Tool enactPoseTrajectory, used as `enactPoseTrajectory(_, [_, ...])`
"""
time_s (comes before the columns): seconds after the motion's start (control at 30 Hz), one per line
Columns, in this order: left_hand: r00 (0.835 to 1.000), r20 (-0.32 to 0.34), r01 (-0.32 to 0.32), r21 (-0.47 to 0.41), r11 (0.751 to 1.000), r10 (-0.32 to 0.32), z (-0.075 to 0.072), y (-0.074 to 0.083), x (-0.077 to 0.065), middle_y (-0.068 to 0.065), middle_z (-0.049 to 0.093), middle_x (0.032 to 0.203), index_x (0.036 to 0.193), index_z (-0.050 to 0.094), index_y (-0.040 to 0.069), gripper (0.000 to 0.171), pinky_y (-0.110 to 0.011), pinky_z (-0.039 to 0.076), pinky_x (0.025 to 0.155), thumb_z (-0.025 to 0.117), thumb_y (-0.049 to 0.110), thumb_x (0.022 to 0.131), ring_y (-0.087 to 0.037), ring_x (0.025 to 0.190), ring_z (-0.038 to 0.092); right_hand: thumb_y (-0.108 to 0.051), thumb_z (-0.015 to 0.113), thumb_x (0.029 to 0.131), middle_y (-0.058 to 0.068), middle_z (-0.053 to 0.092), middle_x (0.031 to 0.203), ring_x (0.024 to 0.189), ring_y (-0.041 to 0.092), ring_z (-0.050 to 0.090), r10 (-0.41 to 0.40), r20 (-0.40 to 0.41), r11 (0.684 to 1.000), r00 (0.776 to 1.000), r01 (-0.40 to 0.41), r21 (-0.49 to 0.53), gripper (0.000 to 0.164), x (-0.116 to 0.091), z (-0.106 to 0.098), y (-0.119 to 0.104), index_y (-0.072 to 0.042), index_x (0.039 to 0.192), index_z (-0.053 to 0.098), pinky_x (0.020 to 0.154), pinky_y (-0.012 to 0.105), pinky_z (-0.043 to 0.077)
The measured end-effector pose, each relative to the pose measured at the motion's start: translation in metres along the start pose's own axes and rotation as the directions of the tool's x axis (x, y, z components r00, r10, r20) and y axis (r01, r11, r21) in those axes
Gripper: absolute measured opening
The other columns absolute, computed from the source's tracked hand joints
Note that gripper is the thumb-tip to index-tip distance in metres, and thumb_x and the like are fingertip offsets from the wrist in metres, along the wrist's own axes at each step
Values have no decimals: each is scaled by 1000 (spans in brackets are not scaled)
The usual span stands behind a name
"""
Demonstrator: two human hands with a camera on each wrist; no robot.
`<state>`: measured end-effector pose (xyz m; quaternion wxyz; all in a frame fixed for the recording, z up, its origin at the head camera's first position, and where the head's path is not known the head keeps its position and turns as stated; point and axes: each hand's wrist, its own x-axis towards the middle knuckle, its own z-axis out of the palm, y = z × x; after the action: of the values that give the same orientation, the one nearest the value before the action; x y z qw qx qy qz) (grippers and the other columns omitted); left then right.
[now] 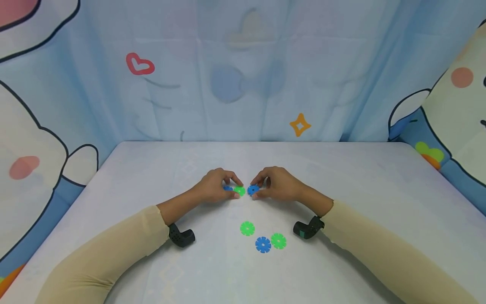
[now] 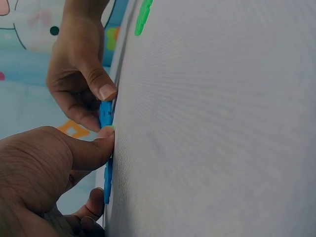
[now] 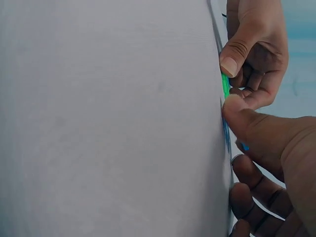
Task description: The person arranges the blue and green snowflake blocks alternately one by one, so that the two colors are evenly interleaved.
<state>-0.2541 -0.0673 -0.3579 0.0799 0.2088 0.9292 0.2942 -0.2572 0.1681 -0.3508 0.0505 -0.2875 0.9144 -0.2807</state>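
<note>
While left hand [image 1: 215,185] pinches green disc [image 1: 239,191], right hand [image 1: 282,184] holds blue disc [image 1: 252,190].

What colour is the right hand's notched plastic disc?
The notched disc is blue, clearest in the head view.

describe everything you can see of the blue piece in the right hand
The blue piece is a thin, flat, roughly round disc with a notched edge, apparently plastic. The right hand pinches it between thumb and finger, hiding part of its rim. It lies about level, at or just above the table; contact is unclear. Close beside it is the green disc held by the left hand; I can't tell whether the two touch.
</note>
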Motion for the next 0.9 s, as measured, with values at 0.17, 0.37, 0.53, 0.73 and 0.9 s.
enactPoseTrajectory(0.17, [1000, -2, 7, 10, 1000, -7, 0, 0, 0, -6, 65, 117, 107, 74, 28, 25, -43, 49, 90, 80, 27, 83, -22, 111, 57, -30, 82, 81, -2, 67, 92, 80, 12, 56, 22, 1, 1000, 1000, -22, -13, 32, 3, 3, 0, -13, 107, 76, 72, 27, 49])
enactPoseTrajectory(0.37, [1000, -7, 10, 16, 1000, -10, 0, 2, -1, -6, 65, 115, 107, 74, 29, 25, -41, 49, 88, 80, 27, 83, -22, 109, 57, -31, 83, 80, -2, 70, 95, 83, 12, 58, 65, -3, 998, 998, -65, -21, 33, 4, 5, -3, -14, 108, 77, 72, 28, 48])
enactPoseTrajectory(0.53, [1000, -6, 18, 16, 1000, -18, 0, 3, -1, -6, 65, 115, 106, 74, 29, 24, -41, 49, 87, 80, 26, 83, -22, 109, 57, -31, 83, 79, -3, 73, 99, 91, 13, 59, 98, -2, 995, 995, -98, -23, 33, 5, 4, -5, -18, 108, 78, 72, 28, 48])
enactPoseTrajectory(0.73, [1000, -7, 17, 17, 1000, -17, 0, 2, -1, -6, 65, 115, 106, 74, 29, 24, -40, 49, 86, 80, 26, 83, -21, 109, 57, -31, 84, 78, 0, 70, 99, 92, 14, 58, 139, -2, 990, 990, -139, -27, 34, 6, 4, -6, -19, 109, 78, 72, 28, 46])
enactPoseTrajectory(0.9, [1000, -7, 4, 20, 1000, -4, 0, 2, -1, -6, 65, 114, 106, 74, 28, 24, -40, 48, 87, 79, 26, 83, -21, 108, 57, -32, 84, 78, 1, 69, 97, 90, 15, 58, 154, 2, 987, 988, -154, -41, 35, 4, 3, -7, -21, 110, 77, 70, 28, 46])
